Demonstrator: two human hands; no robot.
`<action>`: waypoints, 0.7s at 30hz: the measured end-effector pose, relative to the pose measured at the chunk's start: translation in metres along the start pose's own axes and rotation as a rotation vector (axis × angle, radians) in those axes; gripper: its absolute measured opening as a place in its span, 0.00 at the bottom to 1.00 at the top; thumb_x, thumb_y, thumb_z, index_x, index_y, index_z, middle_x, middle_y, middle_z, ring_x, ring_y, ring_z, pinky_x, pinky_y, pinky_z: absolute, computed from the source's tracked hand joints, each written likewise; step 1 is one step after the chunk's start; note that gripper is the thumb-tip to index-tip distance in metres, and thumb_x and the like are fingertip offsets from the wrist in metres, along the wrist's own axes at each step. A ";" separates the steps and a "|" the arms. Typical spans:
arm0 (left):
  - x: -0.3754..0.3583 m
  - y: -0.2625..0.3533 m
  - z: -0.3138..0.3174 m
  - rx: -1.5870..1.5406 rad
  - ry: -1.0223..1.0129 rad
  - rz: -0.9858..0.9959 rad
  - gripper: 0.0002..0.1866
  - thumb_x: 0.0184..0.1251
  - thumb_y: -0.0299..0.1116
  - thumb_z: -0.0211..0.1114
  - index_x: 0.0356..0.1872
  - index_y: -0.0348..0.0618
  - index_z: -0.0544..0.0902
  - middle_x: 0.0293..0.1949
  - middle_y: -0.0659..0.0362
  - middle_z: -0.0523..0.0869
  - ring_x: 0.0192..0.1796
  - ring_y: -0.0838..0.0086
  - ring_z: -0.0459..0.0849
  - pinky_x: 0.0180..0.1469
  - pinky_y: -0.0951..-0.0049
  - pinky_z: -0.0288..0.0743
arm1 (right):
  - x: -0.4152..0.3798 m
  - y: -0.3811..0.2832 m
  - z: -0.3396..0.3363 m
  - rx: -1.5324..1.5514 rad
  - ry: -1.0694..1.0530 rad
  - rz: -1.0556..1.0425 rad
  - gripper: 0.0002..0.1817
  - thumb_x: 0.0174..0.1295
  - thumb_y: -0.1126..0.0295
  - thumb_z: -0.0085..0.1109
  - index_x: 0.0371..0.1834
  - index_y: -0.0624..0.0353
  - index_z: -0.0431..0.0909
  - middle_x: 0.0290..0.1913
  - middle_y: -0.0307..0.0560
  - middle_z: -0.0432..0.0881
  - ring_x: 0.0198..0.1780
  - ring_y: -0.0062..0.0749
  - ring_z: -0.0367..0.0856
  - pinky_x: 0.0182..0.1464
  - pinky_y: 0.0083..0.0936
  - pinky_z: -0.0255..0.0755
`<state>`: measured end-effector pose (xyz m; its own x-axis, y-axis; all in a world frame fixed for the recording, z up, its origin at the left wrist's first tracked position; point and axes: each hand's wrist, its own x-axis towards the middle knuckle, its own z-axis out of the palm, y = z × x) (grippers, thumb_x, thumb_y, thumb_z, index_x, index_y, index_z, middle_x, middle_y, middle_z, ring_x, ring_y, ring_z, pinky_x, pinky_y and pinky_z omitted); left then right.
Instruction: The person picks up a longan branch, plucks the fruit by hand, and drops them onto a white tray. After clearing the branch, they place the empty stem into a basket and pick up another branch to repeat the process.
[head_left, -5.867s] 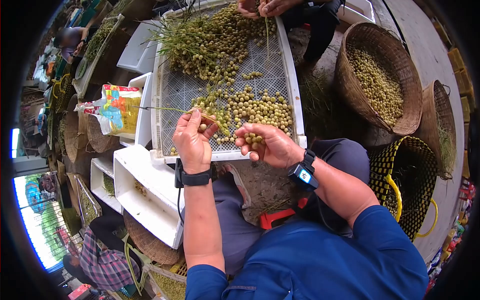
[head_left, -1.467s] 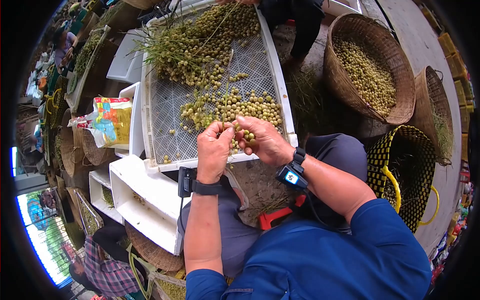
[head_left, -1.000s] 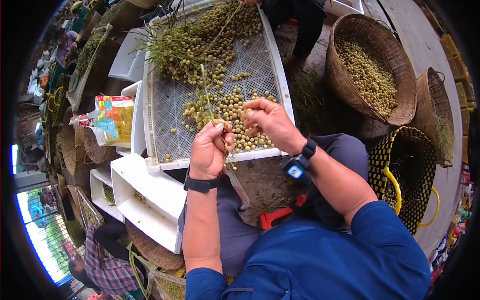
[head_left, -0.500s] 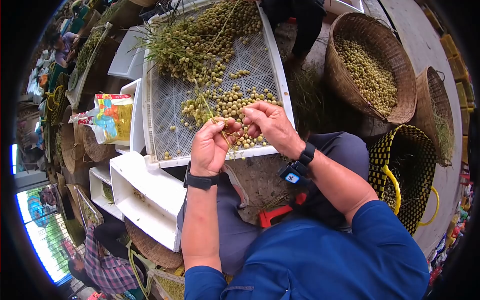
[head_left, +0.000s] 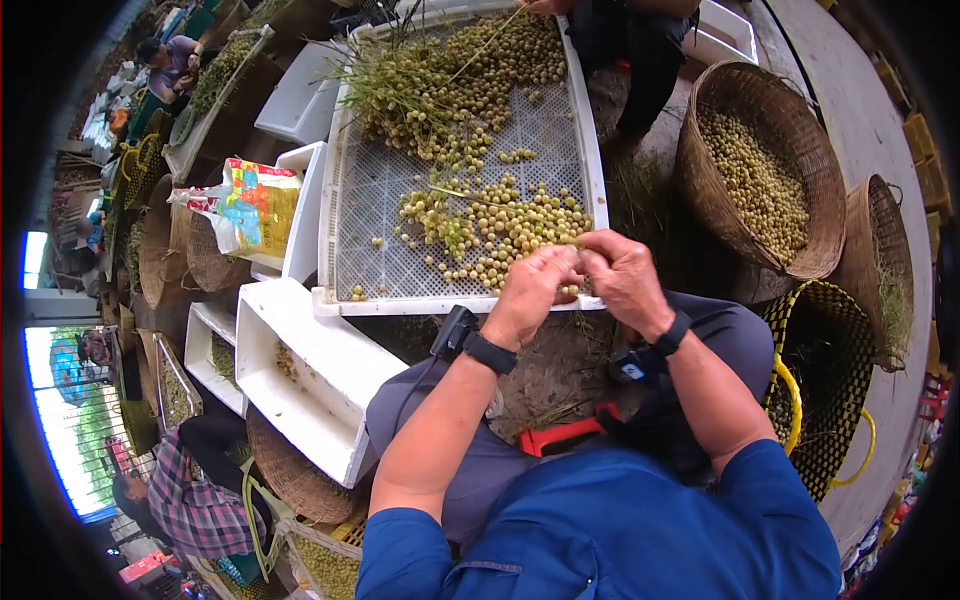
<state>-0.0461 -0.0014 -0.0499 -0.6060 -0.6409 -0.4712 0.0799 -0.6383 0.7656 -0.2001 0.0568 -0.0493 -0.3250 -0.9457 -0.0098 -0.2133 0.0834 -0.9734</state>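
A white plastic mesh tray (head_left: 360,240) holds small round yellow-green fruits (head_left: 530,215), some loose and some on stems. Thin green stems (head_left: 375,95) with fruit are heaped at its far left. Over the tray's near right corner, my left hand (head_left: 535,295) and my right hand (head_left: 628,285) meet with fingertips pinched together. Whatever lies between the fingers is too small and covered to make out. Loose fruits lie just beyond the knuckles.
Wicker basket (head_left: 690,190) of fruit stands at right, above a black-and-yellow woven basket (head_left: 860,340). White foam boxes (head_left: 330,360) and a colourful plastic bag (head_left: 265,215) are left of me. Another person's legs (head_left: 640,70) are beyond the tray; a person in plaid (head_left: 205,500) sits lower left.
Both hands have moved right and closer together, toward the tray's near right corner. The stem that was in the left fingers is no longer visible there. The whole view has shifted slightly.
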 end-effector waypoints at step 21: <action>0.057 0.015 -0.144 0.983 0.754 0.415 0.11 0.68 0.35 0.65 0.37 0.37 0.85 0.27 0.55 0.86 0.29 0.68 0.83 0.36 0.65 0.75 | 0.013 -0.040 -0.079 -0.570 -0.047 -0.134 0.16 0.57 0.66 0.69 0.45 0.63 0.83 0.45 0.53 0.86 0.43 0.51 0.86 0.46 0.39 0.79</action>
<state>0.0347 -0.1090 -0.1278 -0.0600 -0.9982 -0.0067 -0.6500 0.0340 0.7592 -0.2680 0.0662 0.0079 -0.2220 -0.9716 0.0822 -0.7158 0.1051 -0.6904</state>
